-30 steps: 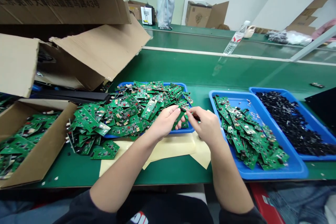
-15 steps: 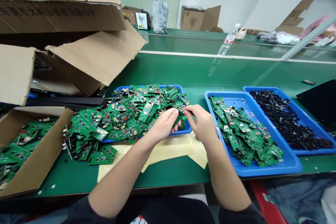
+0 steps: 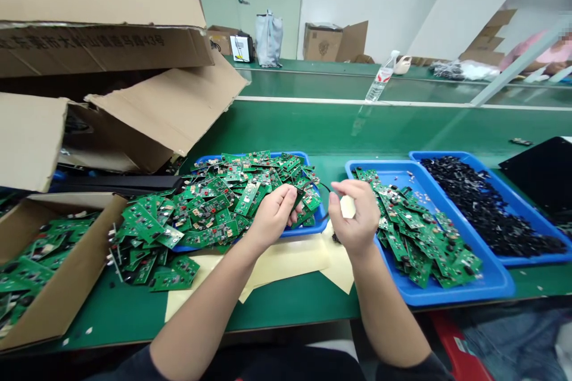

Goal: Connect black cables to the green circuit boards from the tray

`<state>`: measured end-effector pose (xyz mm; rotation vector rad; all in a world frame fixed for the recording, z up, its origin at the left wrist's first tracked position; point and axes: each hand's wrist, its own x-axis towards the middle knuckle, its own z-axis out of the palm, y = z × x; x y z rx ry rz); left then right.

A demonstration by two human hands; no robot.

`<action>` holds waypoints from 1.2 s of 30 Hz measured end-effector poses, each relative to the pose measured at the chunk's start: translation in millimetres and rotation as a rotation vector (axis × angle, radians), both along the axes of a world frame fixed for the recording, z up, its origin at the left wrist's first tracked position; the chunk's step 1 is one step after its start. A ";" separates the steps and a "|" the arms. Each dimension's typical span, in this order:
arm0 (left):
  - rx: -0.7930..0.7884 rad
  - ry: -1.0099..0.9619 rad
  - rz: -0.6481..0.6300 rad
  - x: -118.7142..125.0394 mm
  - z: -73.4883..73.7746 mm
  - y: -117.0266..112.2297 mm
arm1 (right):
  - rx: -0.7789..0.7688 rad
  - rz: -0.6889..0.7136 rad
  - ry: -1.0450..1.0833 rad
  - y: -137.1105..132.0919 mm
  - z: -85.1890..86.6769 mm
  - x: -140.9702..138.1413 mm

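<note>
My left hand (image 3: pixel 273 212) is closed, thumb over curled fingers, on a green circuit board (image 3: pixel 298 193) that is mostly hidden by the hand. To its right my right hand (image 3: pixel 356 214) is curled, with thumb and forefinger close together. A thin dark strand (image 3: pixel 319 186) curves between the two hands; whether the right fingertips grip it is unclear. Beneath and behind the left hand, a heap of green circuit boards (image 3: pixel 214 199) covers a blue tray (image 3: pixel 320 223) and spills over its left side onto the bench.
A second blue tray (image 3: pixel 500 286) on the right holds more boards. Behind it, another blue tray (image 3: pixel 554 232) contains small black parts. Cardboard boxes (image 3: pixel 84 268) stand at left. Yellow paper (image 3: pixel 286 262) lies before me. A water bottle (image 3: pixel 382 77) stands at the back.
My right hand has moved right and slightly down, away from my left hand. A dark strand now shows between them. The whole view has shifted slightly down.
</note>
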<state>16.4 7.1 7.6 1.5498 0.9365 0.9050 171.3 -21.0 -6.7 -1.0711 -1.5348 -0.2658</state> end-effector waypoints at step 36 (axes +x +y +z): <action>0.468 -0.135 0.009 -7.5 -7.7 5.2 | -0.641 0.738 1.026 3.9 1.2 -5.3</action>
